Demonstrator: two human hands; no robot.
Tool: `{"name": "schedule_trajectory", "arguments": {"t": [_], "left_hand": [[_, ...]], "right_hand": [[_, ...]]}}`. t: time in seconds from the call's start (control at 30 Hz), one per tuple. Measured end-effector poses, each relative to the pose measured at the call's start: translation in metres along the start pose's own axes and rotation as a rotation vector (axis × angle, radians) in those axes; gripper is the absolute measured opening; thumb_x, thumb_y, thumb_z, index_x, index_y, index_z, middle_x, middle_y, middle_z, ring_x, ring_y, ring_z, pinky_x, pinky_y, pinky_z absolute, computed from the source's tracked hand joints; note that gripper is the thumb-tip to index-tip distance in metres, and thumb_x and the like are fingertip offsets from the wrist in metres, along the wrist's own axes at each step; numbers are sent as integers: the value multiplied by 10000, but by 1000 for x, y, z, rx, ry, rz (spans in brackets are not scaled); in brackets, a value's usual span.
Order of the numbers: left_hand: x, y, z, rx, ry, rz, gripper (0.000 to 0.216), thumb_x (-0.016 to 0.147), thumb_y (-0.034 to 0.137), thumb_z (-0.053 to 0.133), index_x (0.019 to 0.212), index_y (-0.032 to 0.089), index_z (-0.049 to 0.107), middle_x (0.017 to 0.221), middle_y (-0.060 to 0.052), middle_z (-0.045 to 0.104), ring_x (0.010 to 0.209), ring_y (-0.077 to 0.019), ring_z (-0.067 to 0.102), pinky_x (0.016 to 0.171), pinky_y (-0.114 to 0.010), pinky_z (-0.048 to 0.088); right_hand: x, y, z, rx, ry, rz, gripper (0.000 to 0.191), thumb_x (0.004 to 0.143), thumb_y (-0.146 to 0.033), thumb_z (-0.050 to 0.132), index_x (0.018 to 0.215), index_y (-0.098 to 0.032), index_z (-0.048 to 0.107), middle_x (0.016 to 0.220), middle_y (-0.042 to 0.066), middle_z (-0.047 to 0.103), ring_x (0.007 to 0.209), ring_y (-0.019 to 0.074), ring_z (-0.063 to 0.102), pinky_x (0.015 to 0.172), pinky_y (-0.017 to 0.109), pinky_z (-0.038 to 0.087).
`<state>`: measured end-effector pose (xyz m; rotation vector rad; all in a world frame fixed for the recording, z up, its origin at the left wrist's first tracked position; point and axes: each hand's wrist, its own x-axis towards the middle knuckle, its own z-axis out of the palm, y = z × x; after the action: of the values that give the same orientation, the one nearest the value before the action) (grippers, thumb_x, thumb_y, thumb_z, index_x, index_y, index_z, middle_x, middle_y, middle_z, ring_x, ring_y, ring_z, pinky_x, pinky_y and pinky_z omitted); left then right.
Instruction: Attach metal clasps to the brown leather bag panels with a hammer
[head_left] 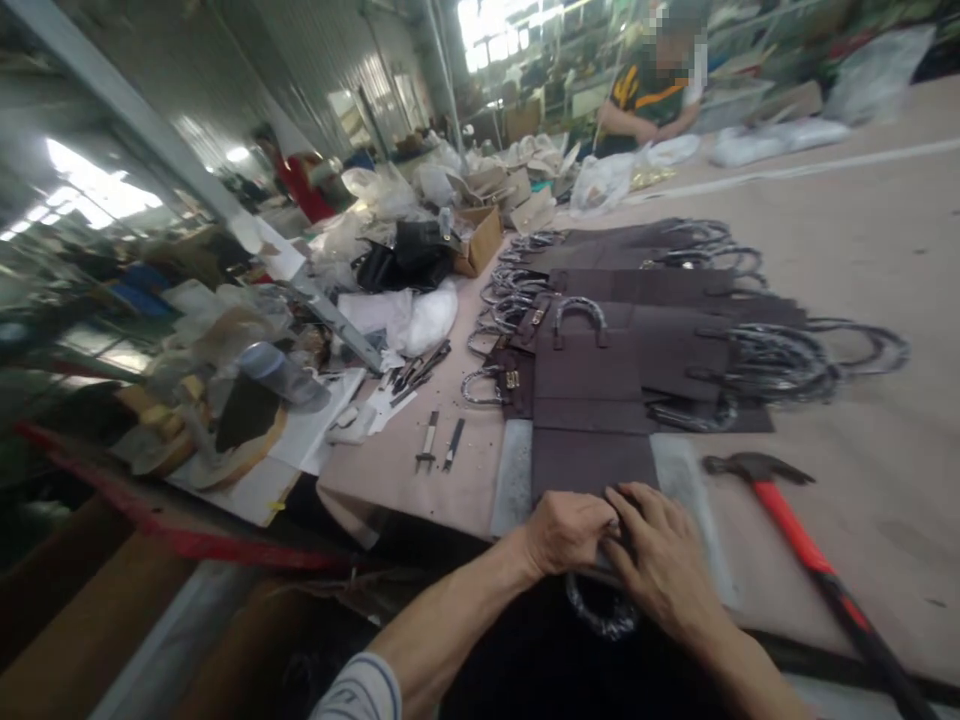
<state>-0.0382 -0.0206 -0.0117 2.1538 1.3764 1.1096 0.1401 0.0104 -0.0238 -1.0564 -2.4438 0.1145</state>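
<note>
Two hands (574, 530) on one brown panel (589, 455) rn, right at its near edge, close to the wearer's body. L fingers are curled in tight, pinching at that edge, tho can't tell if some small bit is in there too. R hand (664, 550) is more open, fingers bent over the same edge w/ the thumb below, tips nearly meeting the left's. A plastic-wrapped handle (613, 630) hangs just under them off the table edge, and another handle (581, 305) lies at the far end. Panel's flat on a pale slab (516, 485), far end against the pile (682, 350) of similar pcs. Afaict the step is fitting or seating smth where the near handle meets the panel, but the fingers hide the join. Next move imo calls for a firm pinch, R hand steadying the edge so nothing slips, and the handle lined up square. Hammer (787, 520) lies untouched to the right, 2 small tools (453, 445) off left, fwiw.
</note>
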Motion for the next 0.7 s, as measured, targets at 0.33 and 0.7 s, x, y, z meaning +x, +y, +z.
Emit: {"name": "schedule_trajectory", "arguments": {"t": [0.33, 0.7], "left_hand": [[44, -24, -110, 32, 479, -773, 266, 870, 411, 646, 748, 176, 655, 663, -21, 664, 666, -179, 666, 681, -264, 500], [15, -44, -102, 682, 49, -833, 258, 980, 310, 530, 1127, 189, 706, 1178, -122, 712, 1058, -273, 669, 891, -348, 492]], "right_hand": [[1, -11, -19, 67, -133, 84, 517, 911, -368, 614, 1385, -168, 560, 1406, 151, 532, 1341, 346, 428, 1169, 564, 292], [-3, -52, -61, -184, -482, 641, 369, 950, -304, 534, 1275, -130, 550, 944, 138, 703, 824, 283, 700, 723, 364, 496]]}}
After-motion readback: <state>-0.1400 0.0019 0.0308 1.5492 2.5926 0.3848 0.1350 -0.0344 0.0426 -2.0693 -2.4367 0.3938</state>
